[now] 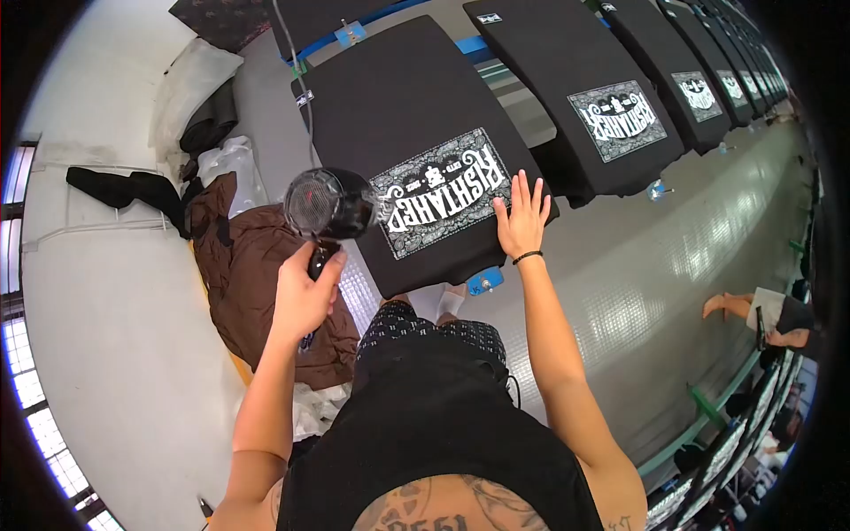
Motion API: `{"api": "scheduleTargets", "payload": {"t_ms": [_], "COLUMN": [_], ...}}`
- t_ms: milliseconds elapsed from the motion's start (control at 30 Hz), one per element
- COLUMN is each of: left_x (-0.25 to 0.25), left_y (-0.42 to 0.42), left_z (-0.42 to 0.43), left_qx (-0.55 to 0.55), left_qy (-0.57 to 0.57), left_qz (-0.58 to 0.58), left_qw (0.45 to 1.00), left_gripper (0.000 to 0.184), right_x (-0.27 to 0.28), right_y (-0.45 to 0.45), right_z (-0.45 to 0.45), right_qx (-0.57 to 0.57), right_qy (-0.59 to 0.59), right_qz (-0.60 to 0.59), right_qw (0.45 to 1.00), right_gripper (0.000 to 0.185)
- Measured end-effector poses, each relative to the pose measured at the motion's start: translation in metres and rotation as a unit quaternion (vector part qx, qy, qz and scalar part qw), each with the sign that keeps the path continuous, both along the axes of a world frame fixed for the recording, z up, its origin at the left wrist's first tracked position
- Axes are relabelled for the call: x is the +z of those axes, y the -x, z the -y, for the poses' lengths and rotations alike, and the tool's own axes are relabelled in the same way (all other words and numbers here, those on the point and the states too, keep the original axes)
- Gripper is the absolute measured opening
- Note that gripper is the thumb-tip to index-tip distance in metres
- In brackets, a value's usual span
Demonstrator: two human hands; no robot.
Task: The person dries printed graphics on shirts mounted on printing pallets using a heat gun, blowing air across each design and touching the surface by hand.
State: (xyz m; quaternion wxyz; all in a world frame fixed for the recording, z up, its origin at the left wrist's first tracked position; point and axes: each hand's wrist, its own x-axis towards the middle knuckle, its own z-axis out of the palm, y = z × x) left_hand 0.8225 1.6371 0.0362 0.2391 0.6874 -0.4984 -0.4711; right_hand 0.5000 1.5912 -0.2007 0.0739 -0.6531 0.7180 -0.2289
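Observation:
My left hand (305,288) is closed round the handle of a black hair dryer (326,205). The dryer's round rear grille shows, and its nozzle points right, over the left edge of a white print (438,195). That print, lettering inside a patterned rectangle, is on a black garment (390,97) stretched flat over a board. Flat on the garment, at the print's right edge, my right hand (524,217) is open with fingers extended and holds nothing. The dryer's cord runs up along the garment's left side.
More boards with black printed garments (611,106) stretch in a row to the right. A brown jacket (257,283) and clear plastic bags (232,173) lie at left. A blue clamp (484,281) juts from the board's near end. Another person (770,314) is at far right, beyond the floor aisle (655,265).

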Motion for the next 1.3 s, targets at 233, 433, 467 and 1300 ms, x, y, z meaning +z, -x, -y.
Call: {"api": "scheduleTargets", "payload": {"t_ms": [233,433,467,1300], "left_x": [-0.001,0.011,0.01,-0.004], "left_y": [0.006,0.011,0.011,0.081], "left_z": [0.027,0.027,0.03,0.09], "left_qx": [-0.006,-0.095,-0.102,-0.189], "left_qy": [-0.008,-0.042,-0.053,0.005], "left_qz": [-0.035,-0.005,-0.013,-0.043], "left_qw": [0.999,0.995,0.993,0.981], "left_gripper": [0.021,0.022,0.023,0.016], "right_x": [0.002,0.003,0.004,0.012], "right_y": [0.0,-0.001,-0.001,0.022], "right_z": [0.0,0.0,0.0,0.012], "right_qx": [0.001,-0.006,-0.008,0.032], "right_qy": [-0.011,-0.017,-0.023,-0.033], "right_qz": [0.006,-0.004,-0.005,0.01], "right_qw": [1.0,1.0,1.0,0.999], "right_gripper": [0.067,0.067,0.067,0.06]}}
